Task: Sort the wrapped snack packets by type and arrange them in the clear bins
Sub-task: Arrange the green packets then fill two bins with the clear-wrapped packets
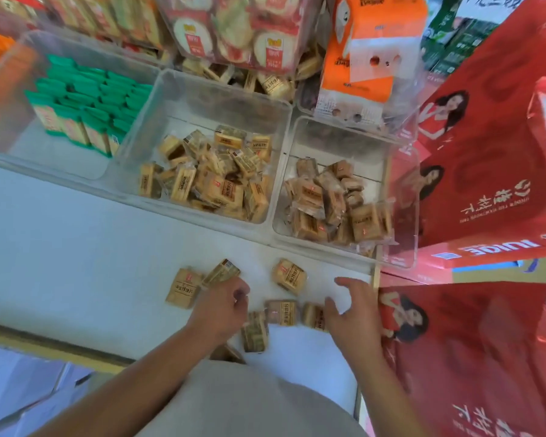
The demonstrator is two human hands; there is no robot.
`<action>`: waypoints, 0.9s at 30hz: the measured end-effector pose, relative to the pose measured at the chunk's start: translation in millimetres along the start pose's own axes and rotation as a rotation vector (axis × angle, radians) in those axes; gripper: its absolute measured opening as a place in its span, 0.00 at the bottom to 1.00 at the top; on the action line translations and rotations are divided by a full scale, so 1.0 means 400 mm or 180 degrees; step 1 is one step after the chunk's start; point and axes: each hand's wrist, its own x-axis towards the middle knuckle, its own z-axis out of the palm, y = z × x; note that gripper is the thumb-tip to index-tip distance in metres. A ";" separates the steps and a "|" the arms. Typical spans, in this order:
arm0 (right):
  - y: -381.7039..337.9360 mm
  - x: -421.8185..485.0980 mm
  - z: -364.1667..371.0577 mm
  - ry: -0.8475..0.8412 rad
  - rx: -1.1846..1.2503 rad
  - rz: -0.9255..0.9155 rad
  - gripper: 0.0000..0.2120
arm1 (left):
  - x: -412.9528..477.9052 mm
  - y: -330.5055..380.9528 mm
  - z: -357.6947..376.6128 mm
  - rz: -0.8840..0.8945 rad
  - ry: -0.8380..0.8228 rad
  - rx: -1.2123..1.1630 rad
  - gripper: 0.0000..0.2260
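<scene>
Several wrapped snack packets lie loose on the white shelf (76, 247) in front of me. Light tan ones sit at the left (183, 288), beside my knuckles (221, 272) and in the middle (289, 275). Darker ones lie nearer me (281, 312) (314, 316) (254, 334). My left hand (224, 307) hovers among them with its fingers curled; no packet shows inside it. My right hand (350, 307) is spread, its fingers next to a dark packet. The middle clear bin (202, 99) holds tan packets. The right clear bin (334, 137) holds browner ones.
A left clear bin (19, 143) holds rows of green-topped packets (85, 102). Behind the bins are bagged bread slices (234, 29) and an orange pack (369, 48). Red gift boxes (486, 171) crowd the right side. The shelf's wooden front edge (44, 345) runs at lower left.
</scene>
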 end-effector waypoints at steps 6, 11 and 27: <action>0.113 -0.093 0.100 -0.1026 -0.0785 0.0439 0.27 | -0.090 -0.076 0.005 -0.0072 0.0001 -0.0071 0.07; 0.059 -0.094 0.047 -0.0783 0.0341 0.1400 0.22 | -0.144 -0.082 0.041 0.0182 0.0099 0.0172 0.09; -0.076 -0.230 -0.105 -0.0495 0.2727 0.1520 0.22 | -0.007 0.004 0.165 0.0814 -0.0183 0.1732 0.20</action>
